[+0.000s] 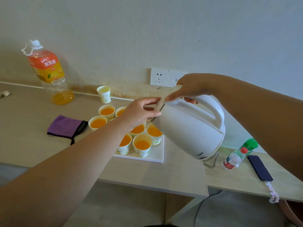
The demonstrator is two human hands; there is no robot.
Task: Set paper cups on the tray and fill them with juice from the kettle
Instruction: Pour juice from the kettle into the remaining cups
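Note:
A white kettle [188, 128] is tilted to the left above the white tray [155, 156]. My right hand [190, 89] grips its handle from above, thumb on the lid. My left hand [139, 113] pinches the lid's edge at the spout. On the tray stand several paper cups [142, 145] with a leaf print, filled with orange juice. One more cup [104, 94] stands apart near the wall, holding no orange juice. My left forearm hides part of the cups.
A large orange juice bottle [49, 74], nearly empty, stands at the back left. A purple cloth [65, 125] lies left of the tray. At the right are a small water bottle [232, 159], a green-capped bottle [249, 145], a dark phone [259, 167], and a wall socket [159, 77].

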